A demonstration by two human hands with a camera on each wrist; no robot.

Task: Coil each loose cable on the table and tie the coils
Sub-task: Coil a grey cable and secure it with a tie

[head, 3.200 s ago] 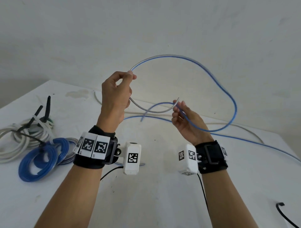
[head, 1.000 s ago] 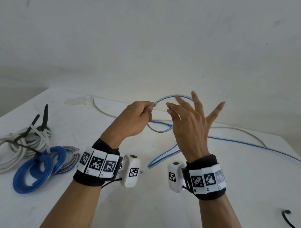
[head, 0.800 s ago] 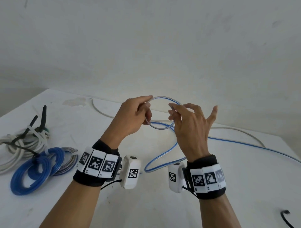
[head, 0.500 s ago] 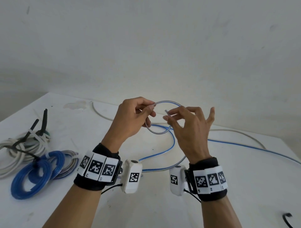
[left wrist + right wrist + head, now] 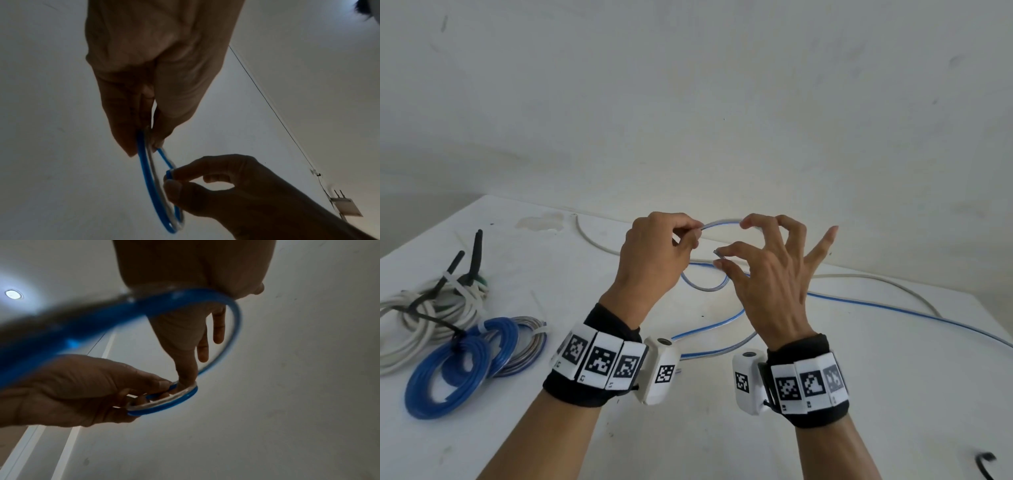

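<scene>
The step in hand looks like the start of a coil: a first small loop of the blue-and-clear cable (image 5: 705,286) is held up in the air above the table (image 5: 722,428), while the rest of it trails off the loop, down onto the table and away toward the table's far right edge. The left hand (image 5: 654,260) pinches the loop between thumb and fingers where its strands cross; the right hand (image 5: 767,274) pinches the cable's cut end between thumb and forefinger, its other fingers spread wide. My guess is that the next move calls for the left hand to take that end into its pinch so the right hand is free to draw in more slack and lay a second turn on the first, keeping the turns the same size. At the table's left side lie already tied bundles, a blue coil (image 5: 448,373) and a white coil (image 5: 417,322), and a white cable (image 5: 876,284) lies loose at the table's back. The head view gives that layout but hides the fingertips behind knuckles. The left wrist view shows the right thumb and forefinger closed on the short end, and two strands between the left fingertips (image 5: 125,142). The right wrist view shows the cable passing close under the wrist, blurred.
</scene>
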